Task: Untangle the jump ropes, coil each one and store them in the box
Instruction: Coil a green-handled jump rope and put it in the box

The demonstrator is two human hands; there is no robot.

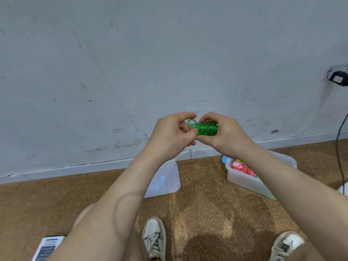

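Green translucent plastic jump rope (206, 129), wound into one tight bundle, is sitting between a person's two bare hands at the centre of the frame, in front of a scuffed grey wall (131, 53). The bundle's long axis is running left to right across the picture. The right hand (224, 132) is gripping its right end, fingers (207, 116) curled over the top and thumb underneath. The left hand (169, 134) is pinching the left end, where a single loose loop (192, 122) is standing up just beside the fingertips (185, 116); this looks like the last tuck of the coiling step.

One clear plastic storage box (244, 180) is waiting on the brown speckled floor (203, 204), below and to the right of the bundle and partly hidden by the right forearm. It is lying nearer the right hand, so the drop into it would probably go down and to the right. Pink and other bright ropes (243, 169) are already lying inside it; how many cannot be told. One clear lid (169, 178) is lying flat on the floor left of the box, well apart from it. Two white lace-up shoes (154, 238) are showing along the bottom edge, and one dark cable (339, 147) is hanging at the right edge.
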